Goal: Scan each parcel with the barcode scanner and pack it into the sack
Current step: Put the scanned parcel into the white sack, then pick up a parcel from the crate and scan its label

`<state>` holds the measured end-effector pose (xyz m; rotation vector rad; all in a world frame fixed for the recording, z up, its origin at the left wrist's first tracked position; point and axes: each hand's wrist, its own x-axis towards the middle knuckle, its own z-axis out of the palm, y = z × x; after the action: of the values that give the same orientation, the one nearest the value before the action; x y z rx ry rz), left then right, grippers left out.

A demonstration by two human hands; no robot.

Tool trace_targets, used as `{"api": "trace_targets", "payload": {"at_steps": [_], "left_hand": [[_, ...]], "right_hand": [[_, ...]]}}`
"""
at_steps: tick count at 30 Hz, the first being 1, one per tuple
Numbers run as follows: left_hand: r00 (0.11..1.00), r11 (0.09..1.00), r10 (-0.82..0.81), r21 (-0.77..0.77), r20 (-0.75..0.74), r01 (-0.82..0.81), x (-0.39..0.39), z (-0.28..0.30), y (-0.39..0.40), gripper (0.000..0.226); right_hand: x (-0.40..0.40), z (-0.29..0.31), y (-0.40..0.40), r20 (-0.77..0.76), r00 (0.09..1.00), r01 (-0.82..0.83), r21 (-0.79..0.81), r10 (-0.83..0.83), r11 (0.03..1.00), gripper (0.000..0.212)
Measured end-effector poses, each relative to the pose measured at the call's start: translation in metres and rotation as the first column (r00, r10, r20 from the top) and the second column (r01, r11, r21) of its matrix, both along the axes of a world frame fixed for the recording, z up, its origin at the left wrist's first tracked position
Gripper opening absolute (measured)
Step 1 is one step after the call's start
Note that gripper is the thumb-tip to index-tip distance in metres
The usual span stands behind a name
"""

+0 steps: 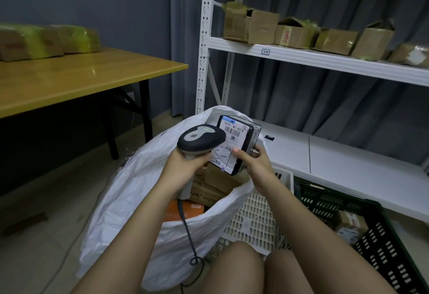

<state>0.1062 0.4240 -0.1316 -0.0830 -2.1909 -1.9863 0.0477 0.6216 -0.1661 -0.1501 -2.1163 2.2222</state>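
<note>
**Scan in hand above the open sack**

We are in a grey-walled storeroom hung with grey curtains, seated over a pale floor with white metal shelving (325,58) on the right and a wooden table (88,78) on the left.

Our left hand (185,166) is wrapped round the handle of the grey barcode scanner (200,139), whose head points right at the parcel. Our right hand (254,162) pinches the black label-covered parcel (236,141) at its near right edge, thumb on the white shipping label (228,145), fingers behind. The parcel is tilted toward us, held directly above the mouth of the white sack (139,189), just beside the scanner head.

Inside the sack we can see brown cartons (216,184) and an orange box (188,210). To the right of the sack stands a white slotted crate (257,219), then a dark green crate (362,221) with more parcels in it.

We judge three risks. The grip on the parcel is only an edge pinch, so it could slip into the sack before the scan registers. The thumb sits on the label and may cover a barcode. The scanner's cable (188,235) hangs down across the sack's near rim, so a falling parcel could snag it, or it could drag the sack mouth shut.
</note>
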Motion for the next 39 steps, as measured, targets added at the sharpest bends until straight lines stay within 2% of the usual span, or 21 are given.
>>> {"api": "trace_targets", "payload": {"at_steps": [3,7,10,12,14,17,20,22,25,29,35,39], "left_hand": [[0.998,0.997,0.067,0.038,-0.004,-0.067,-0.001,-0.001,-0.01,0.03],[0.988,0.984,0.153,0.085,0.022,-0.154,-0.004,-0.002,-0.031,0.035],[0.981,0.976,0.184,0.104,0.057,-0.19,-0.007,-0.007,-0.047,0.042],[0.975,0.972,0.207,0.099,0.075,-0.214,-0.008,-0.009,-0.055,0.032],[0.973,0.968,0.216,0.108,0.086,-0.225,-0.012,-0.01,-0.061,0.018],[0.967,0.963,0.232,0.114,0.106,-0.243,-0.019,-0.013,-0.068,0.016],[0.958,0.951,0.262,0.136,0.12,-0.277,-0.024,-0.016,-0.078,0.014],[0.948,0.939,0.291,0.153,0.13,-0.309,-0.026,-0.019,-0.086,0.014],[0.936,0.92,0.327,0.182,0.133,-0.347,-0.022,-0.023,-0.099,0.013],[0.921,0.905,0.365,0.182,0.135,-0.385,-0.009,-0.025,-0.117,0.012],[0.9,0.902,0.404,0.093,0.16,-0.422,0.018,-0.037,-0.136,0.012],[0.891,0.901,0.409,0.063,0.197,-0.428,0.034,-0.05,-0.145,0.021]], "right_hand": [[-0.004,0.004,0.005,-0.01,0.998,0.06,0.031,-0.059,0.998,0.067],[-0.015,0.003,0.01,-0.057,0.986,0.166,0.269,-0.156,0.949,0.083],[-0.02,0.006,0.005,-0.205,0.972,0.195,0.444,-0.113,0.874,0.091],[-0.028,0.011,0.0,-0.337,0.941,0.216,0.545,-0.025,0.81,0.09],[-0.04,0.017,-0.004,-0.412,0.902,0.224,0.705,0.131,0.673,0.085],[-0.06,0.019,-0.013,-0.295,0.846,0.153,0.932,0.444,0.327,0.084],[-0.068,0.017,-0.033,-0.187,0.753,0.202,0.978,0.63,0.048,0.086],[-0.073,0.015,-0.048,-0.182,0.67,0.325,0.943,0.72,-0.064,0.086],[-0.076,0.012,-0.072,-0.207,0.581,0.438,0.895,0.787,-0.088,0.086],[-0.074,0.003,-0.109,-0.177,0.507,0.369,0.929,0.844,-0.027,0.085],[-0.063,-0.023,-0.135,0.014,0.523,0.122,0.988,0.852,-0.091,0.089],[-0.055,-0.031,-0.137,-0.009,0.56,0.079,0.996,0.829,-0.042,0.089]]}}
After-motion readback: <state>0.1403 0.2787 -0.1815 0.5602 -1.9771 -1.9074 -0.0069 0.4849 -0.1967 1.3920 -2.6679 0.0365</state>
